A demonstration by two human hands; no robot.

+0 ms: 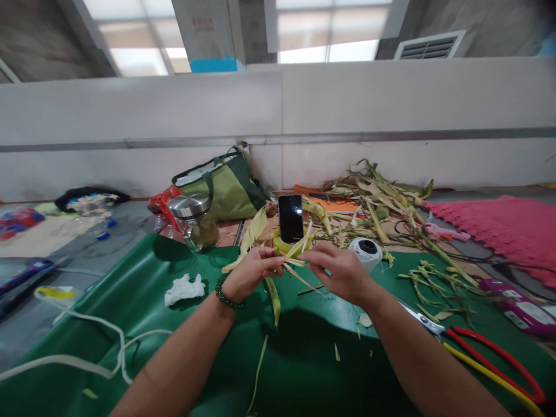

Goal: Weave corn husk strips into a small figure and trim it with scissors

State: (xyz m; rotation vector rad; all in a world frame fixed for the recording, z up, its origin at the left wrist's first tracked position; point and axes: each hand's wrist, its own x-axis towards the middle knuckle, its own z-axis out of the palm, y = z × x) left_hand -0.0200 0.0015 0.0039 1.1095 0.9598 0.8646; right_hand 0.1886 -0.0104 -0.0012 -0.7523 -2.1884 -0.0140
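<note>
Pale yellow-green corn husk strips (296, 251) cross between my two hands above the green mat. My left hand (256, 271), a beaded bracelet at its wrist, pinches the strips between thumb and fingers. From the other side, the closed fingertips of my right hand (339, 271) grip the right-hand ends of the strips. Just behind them a phone (291, 218) stands upright in a yellow holder. A narrow green husk piece (273, 301) lies below my left hand. Close to my right hand sits a spool of white thread (365, 252).
Red-and-yellow-handled scissors (438, 330) lie by my right forearm. Left are crumpled white tissue (185, 289), a glass jar (195, 223) and a white cable (82, 321). Behind stand a green bag (230, 188) and a heap of dried corn stalks (377, 197). Green sprigs (430, 284) lie right.
</note>
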